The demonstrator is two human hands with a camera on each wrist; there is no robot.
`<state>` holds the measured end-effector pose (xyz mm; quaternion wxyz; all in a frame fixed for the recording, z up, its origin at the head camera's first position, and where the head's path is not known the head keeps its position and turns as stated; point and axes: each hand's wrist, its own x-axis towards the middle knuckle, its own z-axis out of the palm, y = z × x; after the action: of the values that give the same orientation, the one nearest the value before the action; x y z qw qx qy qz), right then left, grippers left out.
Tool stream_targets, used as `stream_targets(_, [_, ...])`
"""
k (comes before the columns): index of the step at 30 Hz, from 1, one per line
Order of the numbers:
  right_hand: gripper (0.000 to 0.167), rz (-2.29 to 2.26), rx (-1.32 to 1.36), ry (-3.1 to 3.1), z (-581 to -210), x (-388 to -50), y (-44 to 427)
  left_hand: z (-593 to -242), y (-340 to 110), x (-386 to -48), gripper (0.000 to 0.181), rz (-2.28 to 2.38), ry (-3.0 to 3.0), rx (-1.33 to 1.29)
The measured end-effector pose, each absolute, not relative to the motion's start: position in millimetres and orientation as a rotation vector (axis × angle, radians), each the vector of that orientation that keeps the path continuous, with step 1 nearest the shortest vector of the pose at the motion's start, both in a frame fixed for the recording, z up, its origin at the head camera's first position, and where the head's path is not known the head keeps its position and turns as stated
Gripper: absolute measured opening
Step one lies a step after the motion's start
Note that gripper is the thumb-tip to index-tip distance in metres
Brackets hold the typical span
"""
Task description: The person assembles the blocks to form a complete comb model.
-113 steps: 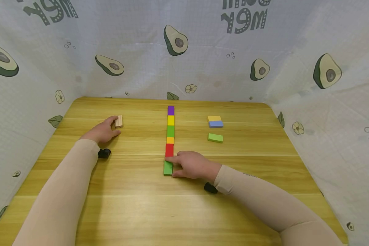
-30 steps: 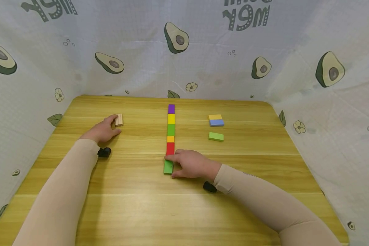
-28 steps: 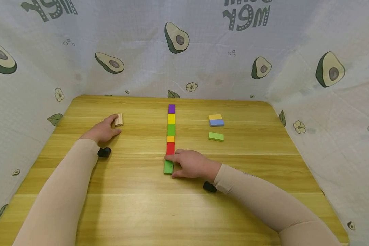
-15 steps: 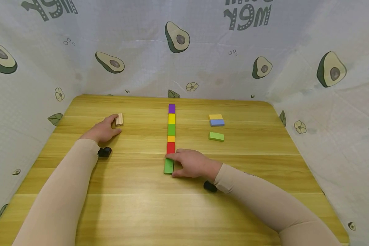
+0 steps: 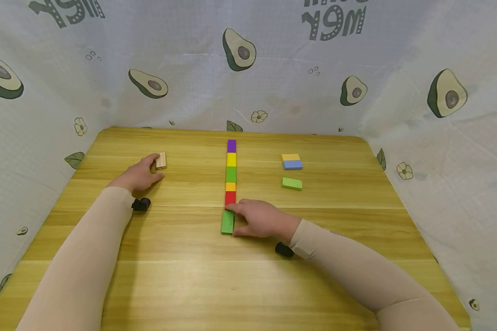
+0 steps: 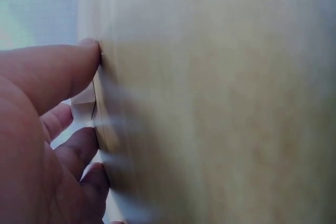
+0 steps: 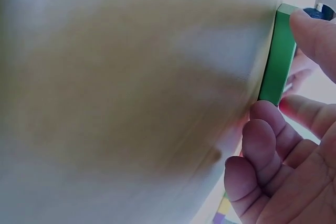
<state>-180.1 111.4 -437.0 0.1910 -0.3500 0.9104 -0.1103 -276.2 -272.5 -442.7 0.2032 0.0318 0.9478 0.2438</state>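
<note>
A single-file row of coloured wooden blocks runs down the middle of the table: purple [image 5: 231, 146], yellow [image 5: 231, 159], green [image 5: 231, 174], orange [image 5: 230, 186], red [image 5: 230, 197], and a longer green block [image 5: 228, 222] at the near end. My right hand [image 5: 262, 219] lies beside that near green block, index fingertip at its seam with the red one, thumb by its lower right corner. In the right wrist view the green block [image 7: 278, 56] lies between thumb and fingers. My left hand [image 5: 137, 176] rests beside plain wood block pieces [image 5: 161, 161], index fingertip at their left edge, thumb apart.
Right of the row, a yellow block [image 5: 291, 157] and a blue block [image 5: 292, 165] lie side by side, with a light green block [image 5: 291, 184] nearer. Black wrist cameras [image 5: 141, 204] sit under both wrists. A patterned cloth [image 5: 199, 92] hangs behind the wooden table [image 5: 182, 285].
My right index fingertip has shifted slightly up and right, off the near green block's far end, and the thumb a little right. My left hand has stayed in place.
</note>
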Motion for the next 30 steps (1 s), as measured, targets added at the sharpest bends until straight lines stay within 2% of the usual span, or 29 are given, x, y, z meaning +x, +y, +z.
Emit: stream_targets(30, [0.073, -0.350, -0.978, 2.551, -435.0, -180.0, 111.7, -442.5, -270.7, -275.1, 0.082, 0.708, 2.644, 0.096])
